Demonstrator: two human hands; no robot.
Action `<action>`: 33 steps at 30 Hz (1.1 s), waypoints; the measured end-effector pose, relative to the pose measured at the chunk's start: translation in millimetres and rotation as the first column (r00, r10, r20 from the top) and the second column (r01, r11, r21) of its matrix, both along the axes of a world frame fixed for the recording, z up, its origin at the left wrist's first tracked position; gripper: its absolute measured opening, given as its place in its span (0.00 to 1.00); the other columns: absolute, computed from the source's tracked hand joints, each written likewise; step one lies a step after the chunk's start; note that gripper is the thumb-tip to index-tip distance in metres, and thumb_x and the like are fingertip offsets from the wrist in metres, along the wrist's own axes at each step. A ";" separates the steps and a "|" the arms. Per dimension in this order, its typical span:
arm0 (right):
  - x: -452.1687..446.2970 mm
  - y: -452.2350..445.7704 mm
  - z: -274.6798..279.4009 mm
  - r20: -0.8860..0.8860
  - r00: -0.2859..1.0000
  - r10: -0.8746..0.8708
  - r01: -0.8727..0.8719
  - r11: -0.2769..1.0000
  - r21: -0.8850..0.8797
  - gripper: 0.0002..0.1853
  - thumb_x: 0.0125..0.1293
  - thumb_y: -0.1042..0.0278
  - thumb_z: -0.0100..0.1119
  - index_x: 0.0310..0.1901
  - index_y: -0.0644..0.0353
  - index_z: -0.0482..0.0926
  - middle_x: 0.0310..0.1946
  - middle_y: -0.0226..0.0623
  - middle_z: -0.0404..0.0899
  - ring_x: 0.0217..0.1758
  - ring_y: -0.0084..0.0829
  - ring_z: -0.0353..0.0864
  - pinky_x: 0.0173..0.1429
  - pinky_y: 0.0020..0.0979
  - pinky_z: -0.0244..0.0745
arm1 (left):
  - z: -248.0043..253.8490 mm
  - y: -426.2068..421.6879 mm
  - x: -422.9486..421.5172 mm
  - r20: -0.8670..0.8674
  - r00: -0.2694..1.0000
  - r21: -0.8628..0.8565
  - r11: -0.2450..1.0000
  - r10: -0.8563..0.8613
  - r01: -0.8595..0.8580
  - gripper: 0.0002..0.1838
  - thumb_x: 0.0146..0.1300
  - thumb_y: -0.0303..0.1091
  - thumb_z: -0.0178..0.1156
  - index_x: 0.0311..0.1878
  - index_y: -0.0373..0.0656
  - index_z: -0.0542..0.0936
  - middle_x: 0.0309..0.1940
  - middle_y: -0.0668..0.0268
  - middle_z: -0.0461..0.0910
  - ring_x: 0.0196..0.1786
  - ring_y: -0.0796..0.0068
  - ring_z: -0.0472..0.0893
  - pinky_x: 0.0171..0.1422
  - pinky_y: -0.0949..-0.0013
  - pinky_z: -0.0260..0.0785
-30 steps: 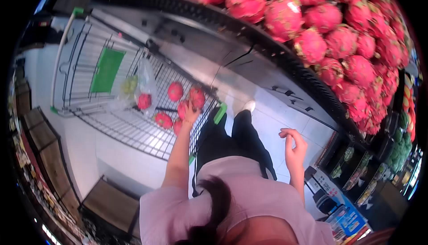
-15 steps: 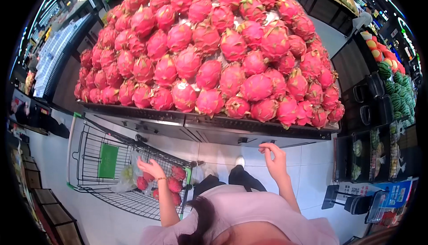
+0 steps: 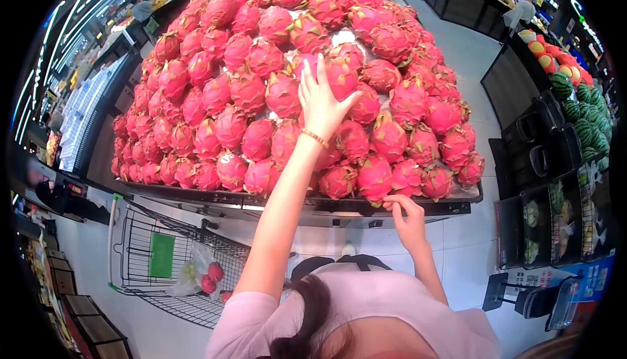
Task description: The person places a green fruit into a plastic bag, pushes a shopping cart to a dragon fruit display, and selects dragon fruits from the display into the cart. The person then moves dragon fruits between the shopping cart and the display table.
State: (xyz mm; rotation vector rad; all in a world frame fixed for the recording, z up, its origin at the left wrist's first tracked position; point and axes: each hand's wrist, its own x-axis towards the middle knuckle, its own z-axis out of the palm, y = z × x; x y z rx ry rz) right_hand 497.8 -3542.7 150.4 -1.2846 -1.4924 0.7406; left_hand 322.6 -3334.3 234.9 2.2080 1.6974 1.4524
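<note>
A big sloping pile of pink dragon fruit (image 3: pixel 230 128) with greenish scales fills the stand in front of me. My left hand (image 3: pixel 322 101), a beaded bracelet at its wrist, reaches over the middle of the pile. Its fingers are spread over a dragon fruit (image 3: pixel 341 78), and the hand hides part of the fruit around it; a closed grip does not show. My right hand (image 3: pixel 408 220) is at the stand's front edge (image 3: pixel 418 207), fingers loosely bent and holding nothing visible. Its fingertips are at or just below a dragon fruit in the front row.
Left of my body stands a shopping cart (image 3: pixel 134 244) with a green panel, a clear bag of green produce (image 3: pixel 186 277) and some dragon fruit (image 3: pixel 214 271). Watermelons (image 3: pixel 584 120) and black shelves (image 3: pixel 542 218) line the right side. Another person (image 3: pixel 521 13) stands at the far right.
My left hand has moved from above the cart up and forward onto the dragon fruit pile. My right hand has shifted slightly to the stand's edge. The view has moved closer to the stand.
</note>
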 end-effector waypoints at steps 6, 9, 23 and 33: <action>27.8 2.7 -7.9 0.004 0.999 -0.032 0.032 0.999 -0.013 0.08 0.64 0.79 0.47 0.40 0.66 0.78 0.31 0.40 0.80 0.35 0.28 0.81 0.40 0.26 0.75 | -12.9 21.1 15.7 -0.010 0.997 0.039 0.996 0.083 -0.082 0.59 0.41 0.46 0.73 0.72 0.49 0.44 0.57 0.49 0.64 0.57 0.47 0.68 0.60 0.53 0.63; 31.2 3.5 -8.9 -0.002 0.999 -0.047 0.047 0.999 -0.011 0.08 0.64 0.79 0.47 0.40 0.66 0.78 0.30 0.39 0.80 0.34 0.28 0.81 0.40 0.26 0.74 | -10.0 12.1 17.2 -0.008 0.996 -0.006 0.996 0.093 -0.093 0.59 0.41 0.45 0.73 0.72 0.50 0.44 0.57 0.49 0.64 0.57 0.48 0.68 0.59 0.53 0.64; -0.6 13.2 -6.8 -0.083 0.995 -0.062 0.064 0.997 0.030 0.09 0.63 0.80 0.47 0.39 0.67 0.78 0.28 0.39 0.80 0.32 0.27 0.80 0.39 0.26 0.74 | -1.2 3.7 -4.2 0.219 0.971 0.074 0.994 -0.092 0.077 0.66 0.39 0.38 0.74 0.72 0.49 0.33 0.62 0.43 0.57 0.62 0.42 0.61 0.67 0.52 0.55; -61.7 4.9 -3.1 -0.032 0.999 0.003 -0.004 0.999 -0.039 0.09 0.66 0.77 0.45 0.39 0.68 0.77 0.29 0.36 0.80 0.34 0.23 0.77 0.42 0.23 0.71 | 20.8 -162.6 -158.9 0.583 0.810 0.190 0.980 -0.060 -0.065 0.72 0.34 0.37 0.78 0.71 0.46 0.29 0.73 0.59 0.29 0.73 0.61 0.43 0.75 0.60 0.40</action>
